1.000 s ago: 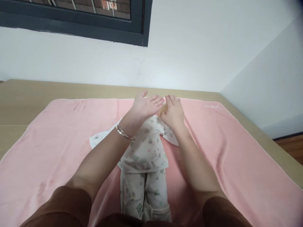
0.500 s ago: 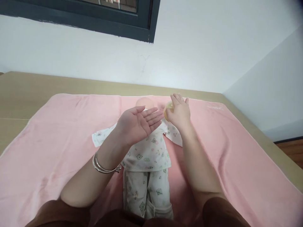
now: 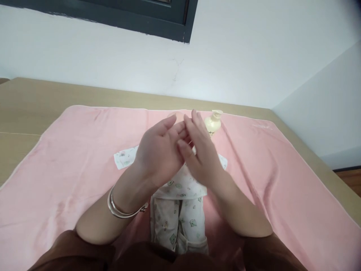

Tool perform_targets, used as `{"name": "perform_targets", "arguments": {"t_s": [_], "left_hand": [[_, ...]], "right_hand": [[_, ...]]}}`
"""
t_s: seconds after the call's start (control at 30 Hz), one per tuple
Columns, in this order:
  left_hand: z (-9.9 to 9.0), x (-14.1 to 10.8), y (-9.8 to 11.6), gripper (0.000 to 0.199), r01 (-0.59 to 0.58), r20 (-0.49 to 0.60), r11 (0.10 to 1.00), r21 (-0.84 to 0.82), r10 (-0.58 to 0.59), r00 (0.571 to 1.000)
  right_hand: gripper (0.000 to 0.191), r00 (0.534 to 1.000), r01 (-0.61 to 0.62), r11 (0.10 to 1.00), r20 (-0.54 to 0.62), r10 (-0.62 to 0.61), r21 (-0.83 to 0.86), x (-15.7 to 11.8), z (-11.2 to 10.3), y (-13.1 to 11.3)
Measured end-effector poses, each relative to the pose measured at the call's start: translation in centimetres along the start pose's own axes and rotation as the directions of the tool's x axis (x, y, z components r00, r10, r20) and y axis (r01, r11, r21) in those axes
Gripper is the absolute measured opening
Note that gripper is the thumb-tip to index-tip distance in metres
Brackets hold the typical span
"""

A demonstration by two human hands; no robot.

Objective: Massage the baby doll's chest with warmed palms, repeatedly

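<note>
My left hand [image 3: 162,150] is palm up with its fingers stretched out, and two silver bangles [image 3: 118,207] circle its wrist. Against its fingers rests my right hand [image 3: 201,154], fingers extended and palm turned toward the left one. I see no object held between them. Below the hands lies a doll-sized outfit: a white printed top [image 3: 180,187] and matching trousers [image 3: 194,222]. A rounded, skin-toned shape at the top's neck is mostly hidden by my hands. A cream pump bottle [image 3: 213,122] stands just beyond my right hand.
A pink blanket [image 3: 84,162] with some folds covers most of the wooden table [image 3: 45,92]. Behind it rises a white wall [image 3: 231,56] with a dark window frame [image 3: 146,19] at the upper left.
My right hand has let go of the pump bottle and come left to meet my left hand. The bottle now stands by itself. The view has tilted down slightly.
</note>
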State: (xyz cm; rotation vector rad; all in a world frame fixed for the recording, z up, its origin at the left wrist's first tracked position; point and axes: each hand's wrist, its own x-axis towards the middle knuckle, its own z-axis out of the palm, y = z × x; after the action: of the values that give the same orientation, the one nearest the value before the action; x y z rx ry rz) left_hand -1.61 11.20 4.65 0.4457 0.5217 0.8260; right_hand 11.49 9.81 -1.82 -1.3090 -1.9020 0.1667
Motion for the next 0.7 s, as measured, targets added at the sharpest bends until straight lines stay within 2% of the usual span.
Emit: {"name": "perform_targets", "arguments": {"t_s": [0.07,0.13,0.2,0.3,0.4,0.5,0.57,0.6,0.7], "left_hand": [[0.3,-0.7,0.1,0.057,-0.04,0.026,0.999,0.03,0.039,0.999],[0.2,-0.8,0.1,0.059,-0.098,0.004,0.99,0.098,0.098,0.995],[-0.2,-0.2,-0.1,0.06,-0.167,-0.018,0.97,0.179,0.173,0.985],[-1.1,1.3,-1.0,0.059,-0.295,-0.007,0.907,0.3,0.311,0.95],[-1.7,2.3,-2.4,0.056,-0.425,0.03,0.792,0.437,0.46,0.887],[-1.7,1.7,-4.0,0.054,-0.505,0.116,0.597,0.623,0.568,0.815],[-1.3,0.9,-5.1,0.051,-0.482,0.159,0.504,0.717,0.556,0.816],[-1.1,0.5,-5.6,0.05,-0.465,0.169,0.494,0.735,0.531,0.831],[-0.8,-0.7,-6.6,0.049,-0.455,0.243,0.568,0.686,0.41,0.879]], "right_hand": [[0.066,0.998,0.068,0.997,-0.018,-0.067,0.039,-1.1,1.0,-2.0],[0.068,0.995,0.103,0.99,-0.019,-0.102,0.092,-2.0,1.6,-3.4],[0.069,0.994,0.1,0.984,0.029,-0.105,0.15,-2.7,1.6,-4.3],[0.073,0.986,0.03,0.971,0.155,-0.068,0.235,-3.5,1.1,-5.1],[0.074,0.981,-0.06,0.93,0.195,-0.013,0.362,-3.5,0.7,-5.2],[0.064,0.991,-0.079,0.825,0.133,0.005,0.56,-2.7,0.6,-4.2],[0.06,0.995,-0.092,0.733,0.085,0.046,0.675,-1.9,0.4,-3.0],[0.06,0.995,-0.103,0.696,0.068,0.078,0.711,-1.5,0.2,-2.5],[0.062,0.986,-0.132,0.66,0.028,0.166,0.739,-0.9,-0.7,-1.3]]}}
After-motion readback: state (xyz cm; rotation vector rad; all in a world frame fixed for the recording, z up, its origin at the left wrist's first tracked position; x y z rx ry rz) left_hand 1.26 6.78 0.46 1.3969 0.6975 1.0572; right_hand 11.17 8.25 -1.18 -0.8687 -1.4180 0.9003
